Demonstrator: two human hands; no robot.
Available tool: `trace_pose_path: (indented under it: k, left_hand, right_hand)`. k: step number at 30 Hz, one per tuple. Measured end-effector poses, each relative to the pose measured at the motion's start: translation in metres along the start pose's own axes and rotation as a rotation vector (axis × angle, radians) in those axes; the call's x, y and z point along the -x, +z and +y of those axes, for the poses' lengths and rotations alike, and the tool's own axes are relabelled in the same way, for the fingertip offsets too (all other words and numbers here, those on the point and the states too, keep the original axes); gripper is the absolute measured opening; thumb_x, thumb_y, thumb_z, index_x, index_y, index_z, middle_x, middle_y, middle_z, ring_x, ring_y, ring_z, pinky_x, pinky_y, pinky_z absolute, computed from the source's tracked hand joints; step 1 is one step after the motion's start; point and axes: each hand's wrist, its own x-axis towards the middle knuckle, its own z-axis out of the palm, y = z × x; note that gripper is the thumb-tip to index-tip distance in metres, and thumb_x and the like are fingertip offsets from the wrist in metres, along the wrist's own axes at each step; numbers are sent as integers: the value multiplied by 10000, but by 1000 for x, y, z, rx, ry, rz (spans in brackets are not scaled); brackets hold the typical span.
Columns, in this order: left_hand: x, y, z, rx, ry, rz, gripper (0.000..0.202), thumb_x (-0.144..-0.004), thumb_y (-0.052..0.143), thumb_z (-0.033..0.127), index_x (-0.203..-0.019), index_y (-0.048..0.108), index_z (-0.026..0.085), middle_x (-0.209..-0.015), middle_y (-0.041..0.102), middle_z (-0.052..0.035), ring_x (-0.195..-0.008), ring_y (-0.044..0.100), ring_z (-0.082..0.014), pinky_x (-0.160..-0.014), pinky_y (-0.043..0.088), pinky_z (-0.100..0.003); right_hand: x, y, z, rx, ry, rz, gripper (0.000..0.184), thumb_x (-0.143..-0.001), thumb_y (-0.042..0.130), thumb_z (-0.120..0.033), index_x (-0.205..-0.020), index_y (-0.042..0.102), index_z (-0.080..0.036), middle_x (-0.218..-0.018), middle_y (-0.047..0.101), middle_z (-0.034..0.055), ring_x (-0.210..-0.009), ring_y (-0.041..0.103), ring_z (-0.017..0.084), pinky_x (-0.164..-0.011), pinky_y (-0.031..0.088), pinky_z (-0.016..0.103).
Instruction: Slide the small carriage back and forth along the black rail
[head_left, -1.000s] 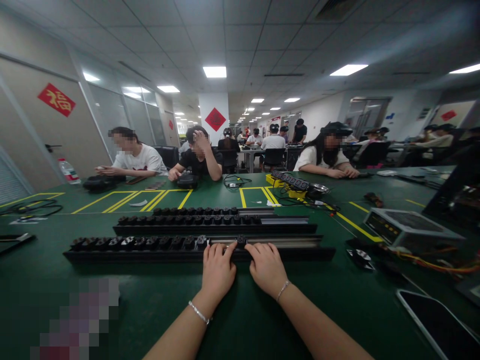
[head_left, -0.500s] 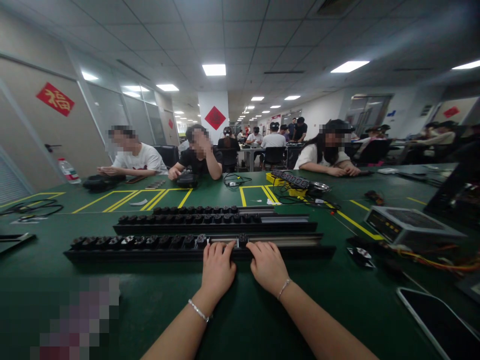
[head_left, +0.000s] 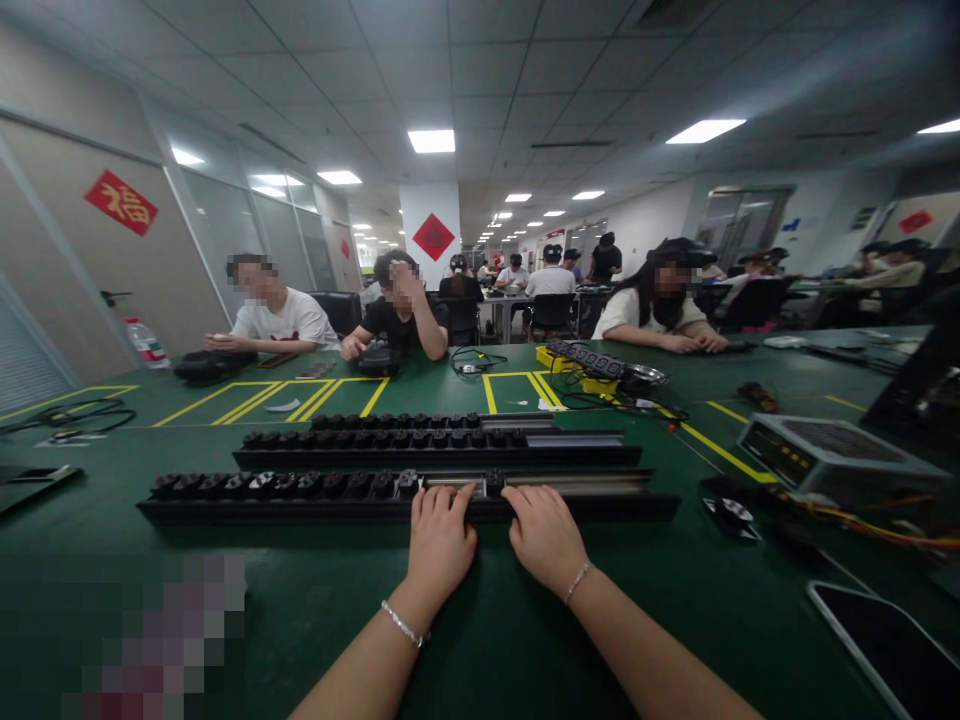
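A long black rail (head_left: 225,508) lies across the green table in front of me, its left half filled with a row of several black socket modules (head_left: 285,484). My left hand (head_left: 439,540) and my right hand (head_left: 544,535) rest side by side on the rail's middle, fingers together and bent over its front edge. One single black module (head_left: 493,484) sits in the rail's channel between my fingertips. To its right the silver channel (head_left: 585,482) is bare. A second, similar rail (head_left: 585,455) with modules lies just behind.
A grey power supply box (head_left: 832,450) with coloured wires and a small fan (head_left: 729,513) lie at right; a dark tablet (head_left: 885,645) lies at the near right. Cables (head_left: 67,415) lie at far left. Several people sit at the table's far side.
Both hands stay on the near rail in nearly the same spot; the view has shifted slightly, so everything sits a little further right.
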Motion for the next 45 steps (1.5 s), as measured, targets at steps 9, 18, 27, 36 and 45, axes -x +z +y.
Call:
trace_pose_path:
  k: [9,18,27,36,45]
  left_hand:
    - [0,1,0,-6,-3,-4,525,-732,489,154,-1244,507,271,-1085,584,-46,-1103,457,-221,-1077,229,-448]
    - [0,0,1,-6,-7,-9,524,-732,506,169,-1245,502,273,-1101,581,-40,-1116,446,-217,-1081,227,-442]
    - [0,0,0,4,-2,-13,519,-740,495,169,-1249,495,272,-1101,579,-38,-1117,446,-218,-1083,222,-443]
    - [0,0,-1,-8,11,-6,501,-751,486,176,-1243,506,268,-1083,586,-45,-1101,457,-220,-1074,231,-452]
    - [0,0,0,-19,8,-12,514,-736,500,174,-1240,507,274,-1082,586,-42,-1092,458,-217,-1074,228,-441]
  right_hand:
    - [1,0,3,48,25,-7,367,-799,448,-167,-1142,564,-231,-1066,637,55,-1008,527,190,-1006,244,351]
    - [2,-1,6,37,40,-11,356,-800,444,-162,-1126,572,-226,-1055,643,56,-1009,526,192,-1005,233,345]
    - [1,-3,10,58,84,-27,318,-814,432,-161,-1085,583,-234,-1025,651,41,-990,535,177,-984,239,328]
    - [1,-7,16,91,109,-37,282,-815,429,-167,-1033,591,-241,-962,655,29,-942,544,169,-940,260,313]
    - [2,-11,20,106,135,-47,245,-815,432,-165,-978,604,-226,-892,644,33,-890,542,166,-886,281,293]
